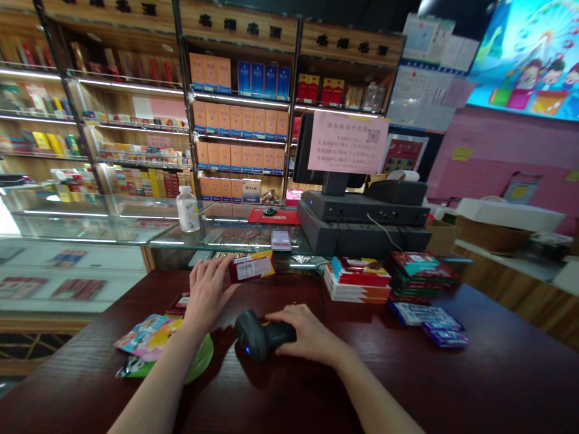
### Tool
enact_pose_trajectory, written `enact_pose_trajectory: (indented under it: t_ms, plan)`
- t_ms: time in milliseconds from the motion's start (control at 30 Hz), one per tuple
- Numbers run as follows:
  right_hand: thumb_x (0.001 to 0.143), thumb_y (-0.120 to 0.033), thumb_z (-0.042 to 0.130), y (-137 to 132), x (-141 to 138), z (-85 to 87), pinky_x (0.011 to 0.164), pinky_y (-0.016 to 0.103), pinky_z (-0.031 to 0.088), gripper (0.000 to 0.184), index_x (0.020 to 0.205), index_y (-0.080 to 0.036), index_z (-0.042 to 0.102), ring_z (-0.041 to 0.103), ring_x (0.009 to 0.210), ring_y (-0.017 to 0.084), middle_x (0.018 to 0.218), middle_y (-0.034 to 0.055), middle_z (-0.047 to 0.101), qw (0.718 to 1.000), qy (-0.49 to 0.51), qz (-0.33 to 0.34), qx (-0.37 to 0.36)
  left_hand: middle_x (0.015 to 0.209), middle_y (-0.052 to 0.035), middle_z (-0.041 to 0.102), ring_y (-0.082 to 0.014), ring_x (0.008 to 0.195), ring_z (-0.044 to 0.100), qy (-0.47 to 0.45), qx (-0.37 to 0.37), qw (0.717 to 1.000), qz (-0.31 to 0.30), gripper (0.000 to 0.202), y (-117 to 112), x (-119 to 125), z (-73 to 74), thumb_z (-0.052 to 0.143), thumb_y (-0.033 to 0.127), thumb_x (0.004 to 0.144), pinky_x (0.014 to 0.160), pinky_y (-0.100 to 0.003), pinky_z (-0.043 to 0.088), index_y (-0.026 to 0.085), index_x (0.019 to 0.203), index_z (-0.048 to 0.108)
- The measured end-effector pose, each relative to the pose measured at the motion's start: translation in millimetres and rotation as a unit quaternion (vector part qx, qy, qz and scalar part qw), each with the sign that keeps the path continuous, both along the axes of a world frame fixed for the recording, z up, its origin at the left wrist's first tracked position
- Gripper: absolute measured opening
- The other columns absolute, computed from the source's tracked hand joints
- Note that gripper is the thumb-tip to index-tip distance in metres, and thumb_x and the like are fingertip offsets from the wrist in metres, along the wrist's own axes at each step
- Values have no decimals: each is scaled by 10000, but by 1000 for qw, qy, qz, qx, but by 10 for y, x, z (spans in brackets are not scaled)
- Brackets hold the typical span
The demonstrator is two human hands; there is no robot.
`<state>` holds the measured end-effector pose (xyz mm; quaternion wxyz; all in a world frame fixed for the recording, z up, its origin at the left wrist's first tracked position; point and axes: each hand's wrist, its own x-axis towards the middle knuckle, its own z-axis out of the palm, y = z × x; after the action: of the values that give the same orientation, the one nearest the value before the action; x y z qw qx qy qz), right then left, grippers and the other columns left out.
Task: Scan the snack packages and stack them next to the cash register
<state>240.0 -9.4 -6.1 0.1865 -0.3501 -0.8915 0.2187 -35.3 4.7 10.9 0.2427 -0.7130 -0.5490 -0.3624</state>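
My left hand (207, 286) holds a small red-and-yellow box (252, 268) by its left end, tilted up so that a white label with a barcode faces me. My right hand (305, 334) is wrapped around the handle of a dark barcode scanner (253, 337), low over the brown table. A blue light glows on the scanner, whose head points left. Beneath and beside my left forearm lie a colourful snack packet (147, 337), a round green item (201, 358) and a dark red packet (178, 303), partly hidden by the arm.
To the right stand a stack of red-and-white boxes (357, 280), a pile of dark red packets (418, 274) and blue-purple packets (427, 316). Behind them is a cash register (362, 211) with a pink notice. A white bottle (187, 210) stands on the glass counter (158, 238).
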Motion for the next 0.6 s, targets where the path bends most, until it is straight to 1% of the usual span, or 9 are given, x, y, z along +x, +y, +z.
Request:
enact_pose_trajectory:
  t_ms: [200,300,400,433,500,567,600]
  plan:
    - [725,-386,854,22,-16,-65,1030,388,342,671,1344,-357,596,586,1147,254,1225,26,683,1000,-17,13,7,1312,-118,624,-315,1225,530,-6,11,1000,-12,601,9,-1,1,634,352,878,1138,-536,322,246,1440,451]
    - [723,-416,852,15,-1,-47,1032,401,351,685,1353,-357,591,586,1156,264,1229,31,682,1000,-24,13,4,1313,-119,623,-311,1225,535,-4,15,1000,-16,608,5,14,13,631,353,882,1143,-534,317,251,1449,439]
    - [716,-468,848,-5,26,0,1036,420,372,690,1346,-332,603,588,1157,278,1235,47,679,1000,-6,10,-9,1314,-117,617,-309,1223,535,2,20,1000,-21,602,3,27,22,625,354,890,1142,-526,317,247,1449,432]
    - [739,-470,829,-6,34,14,1034,420,382,655,1339,-325,610,592,1150,274,1224,47,682,1000,11,6,-13,1313,-115,615,-307,1220,536,4,20,1000,-23,599,4,29,24,625,352,892,1142,-522,317,248,1448,428]
    - [828,-431,750,13,44,23,1016,406,414,511,1310,-308,631,612,1110,248,1176,44,693,997,73,-21,-20,1309,-112,614,-301,1215,539,9,21,999,-31,597,6,32,27,624,348,897,1141,-512,317,252,1448,419]
    - [903,-362,645,70,44,-2,988,386,453,389,1282,-278,646,633,1053,216,1127,49,694,983,171,-68,-28,1308,-110,615,-295,1216,541,18,23,999,-40,590,8,37,29,621,345,902,1141,-501,315,254,1447,414]
    - [914,-338,609,109,41,-26,971,379,474,373,1276,-257,647,640,1026,205,1118,57,688,969,224,-93,-36,1309,-110,615,-292,1218,542,23,24,998,-45,587,9,41,32,620,341,905,1142,-495,314,253,1447,412]
